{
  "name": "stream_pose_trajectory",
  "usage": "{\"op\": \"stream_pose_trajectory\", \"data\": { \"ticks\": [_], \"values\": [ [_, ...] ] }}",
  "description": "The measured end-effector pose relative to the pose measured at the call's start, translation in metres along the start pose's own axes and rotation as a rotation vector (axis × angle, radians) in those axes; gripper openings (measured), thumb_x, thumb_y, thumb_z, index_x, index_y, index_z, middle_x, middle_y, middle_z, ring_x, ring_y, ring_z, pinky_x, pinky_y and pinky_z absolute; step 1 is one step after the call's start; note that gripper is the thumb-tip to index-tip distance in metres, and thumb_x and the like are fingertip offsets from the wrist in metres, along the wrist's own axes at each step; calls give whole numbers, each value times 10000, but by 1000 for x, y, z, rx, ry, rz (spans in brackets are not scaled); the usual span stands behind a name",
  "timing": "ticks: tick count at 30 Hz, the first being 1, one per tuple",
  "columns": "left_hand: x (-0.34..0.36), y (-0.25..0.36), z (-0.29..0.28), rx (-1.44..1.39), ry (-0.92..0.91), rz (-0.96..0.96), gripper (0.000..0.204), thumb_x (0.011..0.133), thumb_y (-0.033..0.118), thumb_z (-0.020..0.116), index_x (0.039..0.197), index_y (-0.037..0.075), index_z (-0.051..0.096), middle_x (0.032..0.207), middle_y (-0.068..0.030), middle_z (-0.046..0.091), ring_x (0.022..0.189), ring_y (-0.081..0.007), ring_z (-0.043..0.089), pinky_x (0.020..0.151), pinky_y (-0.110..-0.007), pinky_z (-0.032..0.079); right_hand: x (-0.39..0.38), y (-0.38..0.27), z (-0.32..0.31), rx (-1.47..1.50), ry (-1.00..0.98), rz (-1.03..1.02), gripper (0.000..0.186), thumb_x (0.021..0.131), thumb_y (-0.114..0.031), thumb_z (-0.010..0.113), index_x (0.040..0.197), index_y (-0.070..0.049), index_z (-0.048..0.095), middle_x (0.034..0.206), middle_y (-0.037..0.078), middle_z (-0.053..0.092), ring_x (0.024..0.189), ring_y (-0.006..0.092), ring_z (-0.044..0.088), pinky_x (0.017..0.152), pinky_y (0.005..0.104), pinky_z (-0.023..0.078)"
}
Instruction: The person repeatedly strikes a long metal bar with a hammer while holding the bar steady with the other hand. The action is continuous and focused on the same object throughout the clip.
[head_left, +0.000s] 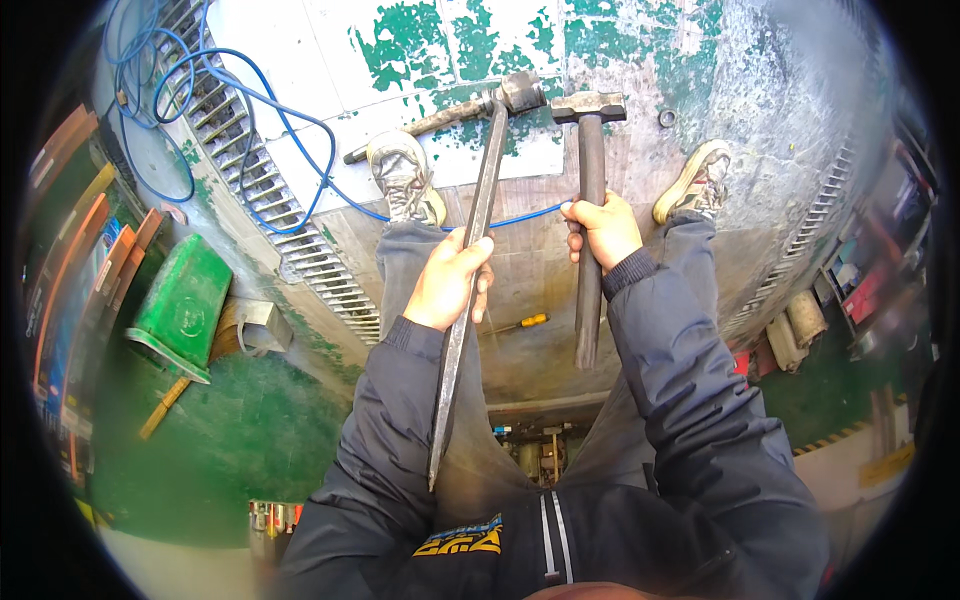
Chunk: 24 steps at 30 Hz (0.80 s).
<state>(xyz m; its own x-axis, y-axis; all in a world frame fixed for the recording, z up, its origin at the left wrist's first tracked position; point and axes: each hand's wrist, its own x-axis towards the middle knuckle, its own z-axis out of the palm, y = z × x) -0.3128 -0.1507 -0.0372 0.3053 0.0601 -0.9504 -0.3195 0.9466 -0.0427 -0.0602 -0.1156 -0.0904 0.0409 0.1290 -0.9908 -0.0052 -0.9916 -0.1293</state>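
Note:
My left hand (pixel 450 280) is closed round the middle of a long steel pry bar (pixel 487 185). Its tapered, pointed end reaches down past my left forearm, and its upper end overlaps the head of a second hammer (pixel 425 120) by my left shoe. Whether the two touch, I cannot tell. In my right hand (pixel 605 230) is the handle of a sledgehammer (pixel 590 150), fingers wrapped round it below the head. The steel head points away from me, and the handle's butt hangs toward my lap.
A blue hose (pixel 330 150) loops over a drain grate (pixel 265 170) at left and runs between my shoes. A yellow-handled screwdriver (pixel 535 321) lies between my legs. A metal ring (pixel 667 118) sits beyond my right shoe. A green bin (pixel 185 300) stands at left; shelving (pixel 75 260) lies beyond.

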Motion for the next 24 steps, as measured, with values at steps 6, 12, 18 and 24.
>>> {"op": "stream_pose_trajectory", "data": {
  "ticks": [6,12,18,24],
  "values": [
    [7,-1,-1,1,6,13,278,1089,278,549,1250,51,543,716,-59,538,405,-164,471,380,-315,429,7,7,25,-9,-20,-40,261,871,-134,763,1017,16,608,756,106,645,548,197,622,471,382,535],
    [9,1,-1,-59,19,2,288,1088,272,550,1258,39,548,698,-64,534,391,-176,463,371,-312,419,19,-1,22,-200,-98,45,309,874,-168,780,1042,41,626,756,114,655,555,209,642,484,384,540],
    [6,3,-6,-85,-11,-5,277,1088,251,544,1265,38,554,674,-69,531,373,-182,462,348,-308,398,-75,-140,-182,-335,113,-313,297,904,-301,792,963,-44,655,699,-2,577,555,118,574,496,305,503],
    [6,5,-13,-91,-42,-19,296,1083,266,556,1271,37,549,679,-63,530,376,-180,462,364,-304,410,-106,-189,-163,41,857,-887,178,1029,-177,603,984,-9,641,771,53,625,745,172,639,716,325,541]
  ]
}}
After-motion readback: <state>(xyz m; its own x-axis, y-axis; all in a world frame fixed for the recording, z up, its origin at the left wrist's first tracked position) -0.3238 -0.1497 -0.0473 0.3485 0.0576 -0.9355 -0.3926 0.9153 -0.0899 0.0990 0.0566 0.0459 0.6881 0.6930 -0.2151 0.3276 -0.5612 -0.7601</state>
